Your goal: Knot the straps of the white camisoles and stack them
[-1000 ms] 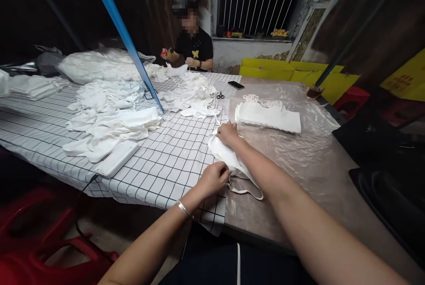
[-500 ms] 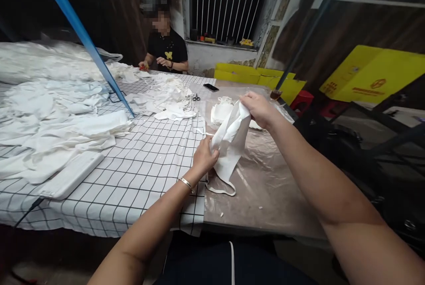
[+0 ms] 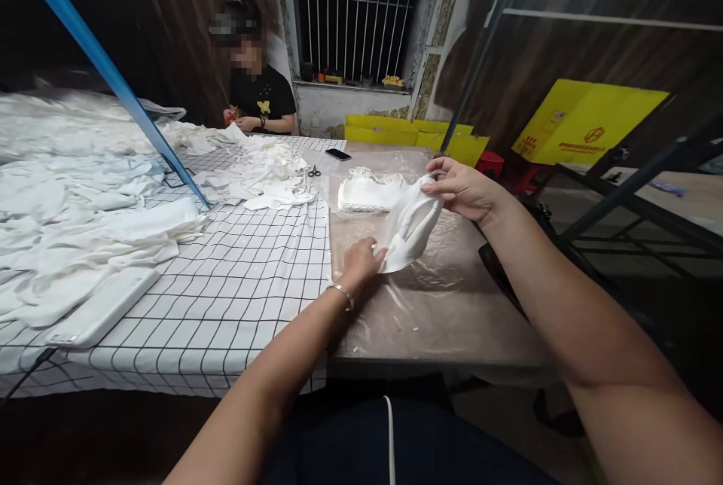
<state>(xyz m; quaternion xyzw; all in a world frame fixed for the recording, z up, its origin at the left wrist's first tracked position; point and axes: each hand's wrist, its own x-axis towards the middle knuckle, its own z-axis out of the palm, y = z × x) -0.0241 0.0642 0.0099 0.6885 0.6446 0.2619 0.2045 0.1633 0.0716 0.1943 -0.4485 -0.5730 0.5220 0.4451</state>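
A thin white cloth piece (image 3: 411, 227) is stretched slantwise between my two hands above the brown end of the table. My left hand (image 3: 361, 259) pinches its lower left end, close to the tabletop. At the upper right corner, my right hand (image 3: 466, 187) grips the cloth between thumb and fingers. Just behind the cloth lies a neat stack of similar white pieces (image 3: 367, 193), with thin loops along its far edge. The held cloth partly covers the right part of this stack.
White cloth heaps (image 3: 102, 221) fill the table's left side. Small scissors (image 3: 314, 171) and a phone (image 3: 338, 155) lie near the back. A white power bank-like box (image 3: 105, 308) sits at the front left. A blue pole (image 3: 113, 82) slants across. Another person (image 3: 260, 101) sits opposite.
The cloth has swung flatter and its dangling strap loop no longer shows. My left hand has moved lower relative to my right. The person opposite has brought their hands together. The view has shifted right.
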